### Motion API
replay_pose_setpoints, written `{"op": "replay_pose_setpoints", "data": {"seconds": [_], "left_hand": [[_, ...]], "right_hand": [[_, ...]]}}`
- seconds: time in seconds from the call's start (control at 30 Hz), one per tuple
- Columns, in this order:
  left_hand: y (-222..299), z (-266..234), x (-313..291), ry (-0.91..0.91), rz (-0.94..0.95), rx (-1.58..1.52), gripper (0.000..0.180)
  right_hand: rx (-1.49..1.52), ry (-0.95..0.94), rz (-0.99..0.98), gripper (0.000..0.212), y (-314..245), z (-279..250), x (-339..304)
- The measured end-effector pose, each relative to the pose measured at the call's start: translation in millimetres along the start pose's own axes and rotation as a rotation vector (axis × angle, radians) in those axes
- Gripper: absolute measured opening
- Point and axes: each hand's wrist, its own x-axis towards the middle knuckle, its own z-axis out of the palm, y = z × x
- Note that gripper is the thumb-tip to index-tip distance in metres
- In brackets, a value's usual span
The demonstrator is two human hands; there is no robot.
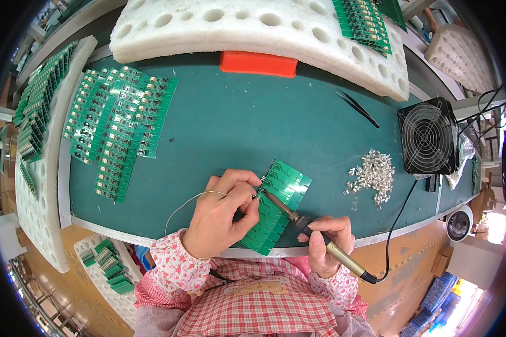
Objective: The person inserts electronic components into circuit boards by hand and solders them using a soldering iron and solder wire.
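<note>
My right hand (330,242) grips a soldering iron (299,221) with a dark grip and a brass-coloured handle. Its tip meets the edge row of pins on a green circuit board panel (279,202), which lies at the table's near edge. Close to that tip, my left hand (222,212) pinches a thin strand of solder wire (192,199), which loops back over the hand toward the sleeve. The left fingertips rest by the panel's left edge and hide part of it.
A pile of small silvery parts (375,175) lies right of the panel, below black tweezers (358,109) and a black fan (428,136). Populated circuit boards (123,121) cover the left. White foam with holes (253,33) and a red box (258,64) stand at the back. The iron's cord (402,227) runs right.
</note>
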Motion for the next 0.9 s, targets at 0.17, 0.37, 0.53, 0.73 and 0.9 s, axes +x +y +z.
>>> {"op": "replay_pose_setpoints", "data": {"seconds": [0.17, 0.37, 0.53, 0.73, 0.9], "left_hand": [[0.0, -0.2, 0.7, -0.002, -0.008, -0.004, 0.016], [1.9, -1.2, -0.2, 0.013, -0.043, -0.066, 0.014], [0.1, -0.5, 0.5, -0.005, -0.026, -0.041, 0.014], [1.6, 0.2, 1.7, -0.007, -0.023, -0.02, 0.015], [-0.2, 0.9, 2.2, -0.003, -0.01, -0.003, 0.011]], "right_hand": [[-0.036, -0.012, -0.011, 0.014, 1.2, -3.2, -1.5], [0.051, 0.084, 0.009, 0.012, -1.3, -0.9, -4.2], [-0.035, 0.004, 0.037, 0.014, -2.4, -2.9, -1.2], [-0.027, 0.007, 0.049, 0.014, -3.1, -0.3, -0.3], [-0.023, -0.001, 0.049, 0.015, -2.3, -0.7, -0.9]]}}
